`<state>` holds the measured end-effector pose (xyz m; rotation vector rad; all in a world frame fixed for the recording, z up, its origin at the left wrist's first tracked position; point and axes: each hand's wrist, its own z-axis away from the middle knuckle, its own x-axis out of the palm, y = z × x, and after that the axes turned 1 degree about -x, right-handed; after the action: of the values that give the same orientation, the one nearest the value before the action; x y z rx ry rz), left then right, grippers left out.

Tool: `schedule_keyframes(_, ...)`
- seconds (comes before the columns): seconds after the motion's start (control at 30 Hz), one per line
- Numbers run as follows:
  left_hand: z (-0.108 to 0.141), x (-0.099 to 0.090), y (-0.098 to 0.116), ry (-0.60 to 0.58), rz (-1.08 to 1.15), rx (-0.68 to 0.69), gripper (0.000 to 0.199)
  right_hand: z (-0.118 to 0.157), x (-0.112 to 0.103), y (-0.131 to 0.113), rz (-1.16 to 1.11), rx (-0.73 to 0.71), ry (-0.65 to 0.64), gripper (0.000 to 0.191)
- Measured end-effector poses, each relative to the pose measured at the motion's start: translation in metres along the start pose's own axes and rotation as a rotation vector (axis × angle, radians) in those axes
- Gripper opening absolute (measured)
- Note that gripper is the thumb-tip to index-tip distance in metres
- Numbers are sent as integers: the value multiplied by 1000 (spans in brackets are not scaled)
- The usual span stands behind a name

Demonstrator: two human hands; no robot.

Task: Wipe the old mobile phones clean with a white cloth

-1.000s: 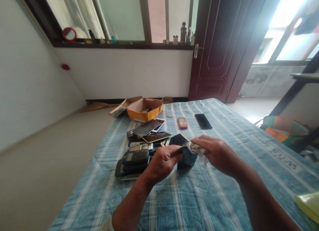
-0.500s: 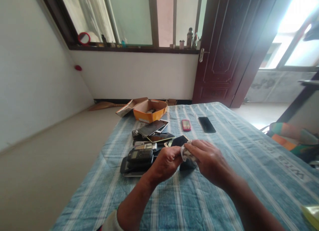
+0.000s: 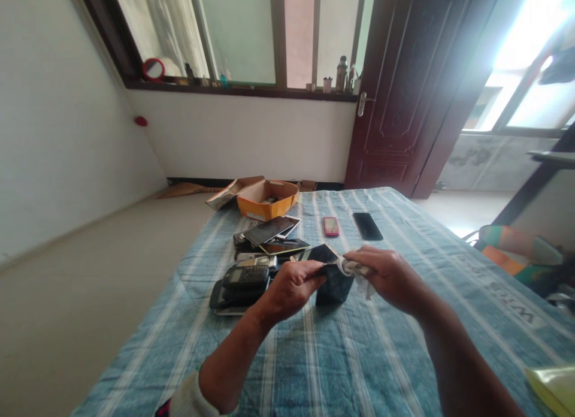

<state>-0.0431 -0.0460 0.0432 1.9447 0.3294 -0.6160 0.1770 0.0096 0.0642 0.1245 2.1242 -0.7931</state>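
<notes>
My left hand (image 3: 294, 288) is closed, thumb and fingers pinching a thin flat object (image 3: 331, 263) seen nearly edge-on; its kind is unclear. My right hand (image 3: 393, 279) is closed on a crumpled white cloth (image 3: 354, 268), which touches the right end of that object. Below and between the hands is a dark, box-shaped thing (image 3: 335, 287); I cannot tell whether it joins the held object. Left of my left hand, a black handset with keys (image 3: 245, 277) lies on a pile of devices. A dark-screened phone (image 3: 318, 253) lies just behind the hands.
Several phones, including a dark one (image 3: 268, 230), are stacked behind the pile. An open orange box (image 3: 269, 209) stands at the table's far left. A pink phone (image 3: 331, 226) and a black phone (image 3: 367, 226) lie apart on the striped blue cloth (image 3: 395, 357). Something yellow (image 3: 554, 387) sits front right.
My right hand has moved right, away from my left fingers, with the white cloth now hanging lower. More of the thin object and the dark thing below shows. The view has shifted slightly.
</notes>
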Motion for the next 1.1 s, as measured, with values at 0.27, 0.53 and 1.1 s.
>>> schedule_keyframes(0.27,-1,0,-1,-7,29,16,21,-5,15,-16,119,-13,75,30)
schedule_keyframes(0.53,-1,-1,3,1,6,58,26,-11,28,-24,124,-59,76,30)
schedule_keyframes(1.1,-1,-1,2,21,17,36,27,-14,32,-25,180,-97,126,29)
